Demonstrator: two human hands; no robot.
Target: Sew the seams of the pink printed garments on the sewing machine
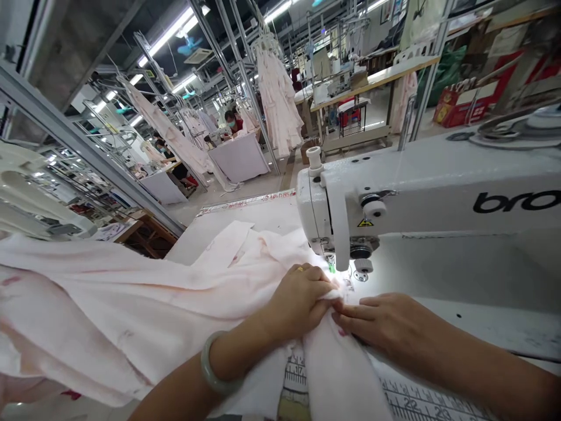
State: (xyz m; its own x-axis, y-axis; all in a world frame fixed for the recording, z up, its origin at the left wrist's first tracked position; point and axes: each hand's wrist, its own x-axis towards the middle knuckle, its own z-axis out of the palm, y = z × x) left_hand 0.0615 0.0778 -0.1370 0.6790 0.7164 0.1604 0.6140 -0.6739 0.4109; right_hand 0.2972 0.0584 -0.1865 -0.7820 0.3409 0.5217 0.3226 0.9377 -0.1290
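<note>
A pale pink cloth [184, 286] with faint reddish marks spreads from the left across the table to the needle area of a white sewing machine [421, 181]. My left hand [300, 298], with a bangle on its wrist, is closed on a fold of this cloth just in front of the needle. Close beside it, my right hand [385, 321] has its fingers stretched out, the tips touching the cloth's edge. A lamp lights the presser foot [332, 263], which is partly hidden. One strip of the cloth hangs toward me between my forearms.
A printed ruler scale [412, 402] runs along the table's front edge. Beyond the table, pink garments [278, 96] hang from rails, and people sit at other sewing stations. A metal post [432, 70] rises behind the machine, and a red box [464, 105] stands at the back right.
</note>
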